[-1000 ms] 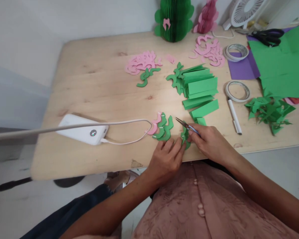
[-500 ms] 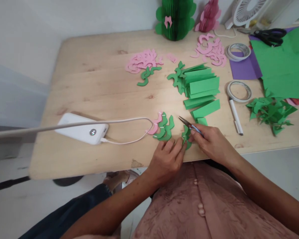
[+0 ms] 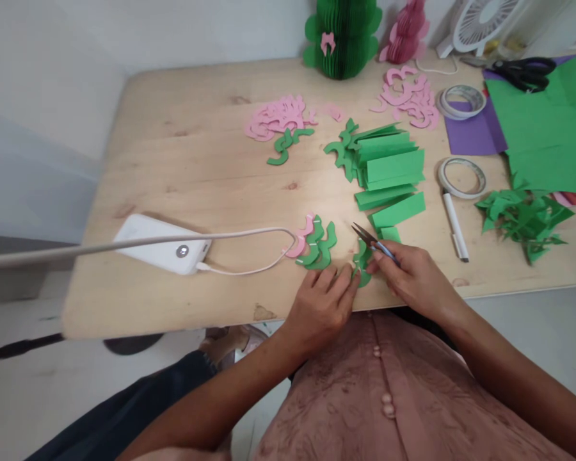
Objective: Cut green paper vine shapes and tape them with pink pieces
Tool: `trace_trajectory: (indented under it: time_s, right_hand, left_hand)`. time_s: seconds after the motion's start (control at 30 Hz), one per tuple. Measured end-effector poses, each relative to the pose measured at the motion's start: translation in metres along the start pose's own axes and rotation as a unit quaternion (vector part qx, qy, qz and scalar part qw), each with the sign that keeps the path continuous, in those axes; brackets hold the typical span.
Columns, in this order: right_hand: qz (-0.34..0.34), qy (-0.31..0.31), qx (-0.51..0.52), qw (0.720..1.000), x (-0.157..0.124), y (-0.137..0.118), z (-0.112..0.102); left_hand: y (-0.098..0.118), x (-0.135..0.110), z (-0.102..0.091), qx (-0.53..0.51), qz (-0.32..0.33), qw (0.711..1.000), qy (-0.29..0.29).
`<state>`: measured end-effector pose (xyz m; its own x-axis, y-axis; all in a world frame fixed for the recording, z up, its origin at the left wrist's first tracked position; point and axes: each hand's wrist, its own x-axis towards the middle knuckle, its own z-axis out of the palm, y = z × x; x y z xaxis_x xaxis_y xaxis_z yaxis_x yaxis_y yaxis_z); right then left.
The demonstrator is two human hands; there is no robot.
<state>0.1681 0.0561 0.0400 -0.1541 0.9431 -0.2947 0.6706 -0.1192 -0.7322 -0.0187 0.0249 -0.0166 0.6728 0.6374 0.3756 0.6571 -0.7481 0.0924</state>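
My right hand point(image 3: 415, 282) is closed around small scissors point(image 3: 372, 242), whose blades point up and left and are slightly apart. My left hand point(image 3: 322, 306) pinches a curved green paper cut-out point(image 3: 362, 264) at the table's near edge, right beside the scissor blades. Just left of it lies a small pile of finished curved pieces point(image 3: 314, 243), green with one pink. Folded green paper strips point(image 3: 388, 173) are stacked behind my hands.
A white power bank point(image 3: 160, 243) with a cable lies at the left. Pink cut-outs point(image 3: 278, 116) and more pink cut-outs point(image 3: 408, 96), tape rolls point(image 3: 462, 176), a white pen point(image 3: 455, 224), green scraps point(image 3: 523, 214), green sheets point(image 3: 547, 121), black scissors point(image 3: 523, 69), paper cactus models point(image 3: 343, 35) and a fan point(image 3: 482, 19) fill the back and right.
Both hands and the scissors stay together on the green cut-out with only a slight shift; the view has drifted a little.
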Motion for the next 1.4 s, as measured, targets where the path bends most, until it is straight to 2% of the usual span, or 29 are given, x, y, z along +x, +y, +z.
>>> trace_trajectory:
  time_s: [0.23, 0.57, 0.77, 1.03, 1.4]
  right_hand:
    - [-0.009, -0.001, -0.004, 1.000, 0.001, 0.001, 0.000]
    - [-0.015, -0.014, -0.005, 1.000, 0.002, -0.002, -0.001]
    - [-0.018, -0.008, -0.003, 1.000, 0.004, -0.001, -0.001]
    - [-0.011, 0.005, 0.020, 1.000, 0.001, 0.004, -0.001]
    - [-0.014, 0.014, 0.029, 0.999, 0.001, 0.007, 0.001]
  left_hand:
    - [0.002, 0.002, -0.001, -0.022, -0.032, 0.999, 0.011]
    - [0.005, 0.006, -0.002, -0.006, -0.039, 0.999, -0.001]
    - [0.005, 0.009, -0.002, -0.082, -0.092, 0.992, 0.028]
    - [0.011, 0.013, -0.002, -0.196, -0.178, 0.959, 0.104]
    - [0.018, 0.017, 0.002, -0.166, -0.264, 0.943, 0.115]
